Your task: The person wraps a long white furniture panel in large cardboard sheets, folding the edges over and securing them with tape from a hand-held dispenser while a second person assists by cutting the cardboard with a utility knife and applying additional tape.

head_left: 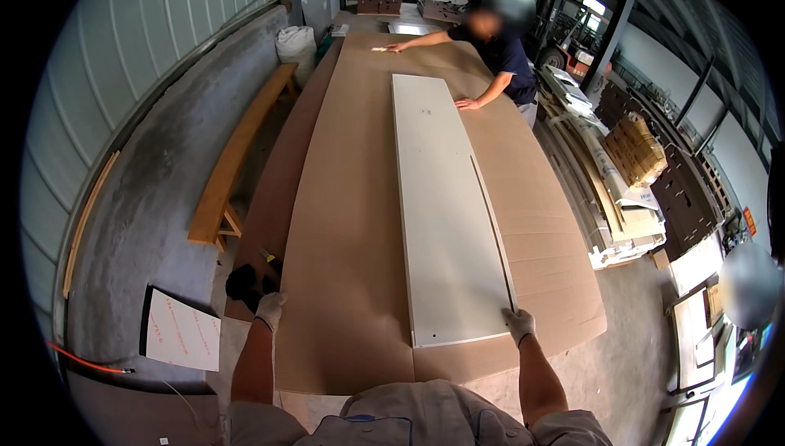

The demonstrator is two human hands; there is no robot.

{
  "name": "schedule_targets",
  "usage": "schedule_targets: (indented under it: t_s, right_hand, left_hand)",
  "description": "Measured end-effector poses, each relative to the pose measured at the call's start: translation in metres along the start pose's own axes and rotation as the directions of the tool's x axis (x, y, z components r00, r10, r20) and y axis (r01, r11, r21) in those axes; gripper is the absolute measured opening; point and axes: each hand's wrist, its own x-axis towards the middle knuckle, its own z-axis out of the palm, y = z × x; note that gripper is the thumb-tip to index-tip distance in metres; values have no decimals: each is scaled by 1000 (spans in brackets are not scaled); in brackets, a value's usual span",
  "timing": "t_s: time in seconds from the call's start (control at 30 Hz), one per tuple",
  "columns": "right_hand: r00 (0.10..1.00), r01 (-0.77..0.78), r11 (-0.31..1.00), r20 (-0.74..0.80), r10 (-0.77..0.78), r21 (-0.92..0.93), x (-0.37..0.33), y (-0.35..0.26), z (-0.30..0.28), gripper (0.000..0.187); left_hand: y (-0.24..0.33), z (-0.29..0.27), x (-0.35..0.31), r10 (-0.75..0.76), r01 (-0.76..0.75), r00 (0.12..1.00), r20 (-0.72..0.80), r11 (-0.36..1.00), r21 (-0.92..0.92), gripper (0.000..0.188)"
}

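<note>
A long white panel point(446, 225) lies lengthwise on a large brown cardboard sheet point(352, 225) spread over the work surface. A narrow dark slot runs along the panel's right side, and a small hole shows near its close end. My right hand point(519, 325), in a pale glove, grips the panel's near right corner. My left hand point(270, 309), also gloved, is closed at the cardboard's near left edge. Beside it lie a black bundle point(242, 284) and a yellow-and-black hand tool point(271, 259), its kind too small to make out.
Across the table a co-worker point(507, 58) leans over the cardboard, one hand near the panel's far end. A wooden bench point(233, 160) stands left. Stacked boards point(605, 201) and a carton point(636, 150) stand right. A marked white sheet point(181, 330) lies at lower left.
</note>
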Motion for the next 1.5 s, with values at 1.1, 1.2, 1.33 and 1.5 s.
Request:
schedule_targets:
  t_s: [1.1,1.2,1.33,1.5]
  right_hand:
    - [1000,-11,1000,4,11,15,5,9,-2,43]
    - [1000,0,999,26,-1,39,2,3,0,44]
    - [1000,-6,1000,17,6,9,5,6,-2,44]
    - [999,-26,1000,20,26,10,5,5,1,44]
  left_hand:
    - [-14,6,9,20,-19,1000,7,998,-64,24]
    - [-17,-3,12,16,-14,999,29,996,-86,23]
    - [-20,1,14,51,-48,998,33,995,-90,23]
    - [-18,0,12,69,-66,997,30,995,-80,24]
